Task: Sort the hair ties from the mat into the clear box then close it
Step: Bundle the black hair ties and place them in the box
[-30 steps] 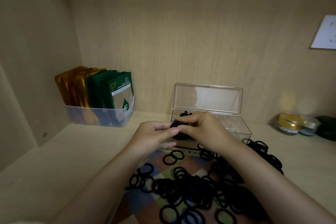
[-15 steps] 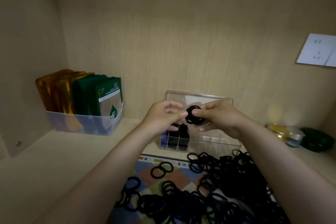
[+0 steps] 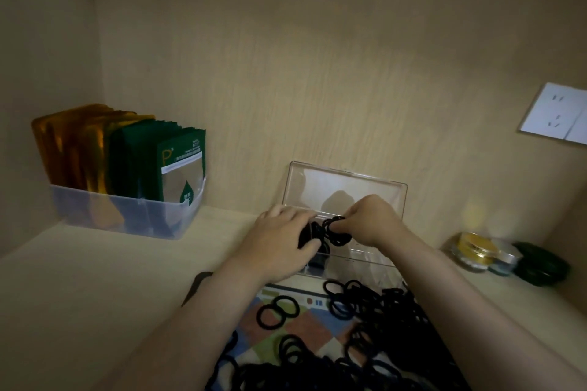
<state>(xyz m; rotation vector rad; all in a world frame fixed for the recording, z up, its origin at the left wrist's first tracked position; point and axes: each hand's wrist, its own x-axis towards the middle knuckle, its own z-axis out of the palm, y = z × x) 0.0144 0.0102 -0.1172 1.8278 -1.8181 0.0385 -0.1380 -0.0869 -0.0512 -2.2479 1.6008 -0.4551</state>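
A clear box (image 3: 365,259) with inner compartments stands against the back wall, its lid (image 3: 346,187) tipped up open. My right hand (image 3: 370,220) pinches a bunch of black hair ties (image 3: 336,233) over the box's left compartments. My left hand (image 3: 279,238) rests flat over the box's left end, fingers on black hair ties inside. Several loose black hair ties (image 3: 374,317) lie piled on the patterned mat (image 3: 301,327) in front of the box.
A translucent bin (image 3: 127,216) with gold and green sachets stands at the back left. Small jars (image 3: 473,251) and a dark green case (image 3: 540,263) sit at the right. A white socket (image 3: 556,116) is on the back wall. Bare shelf lies to the left.
Both hands have come down from mid-air to the box's left compartments, carrying the bunch of hair ties down with them. The view has tilted upward.
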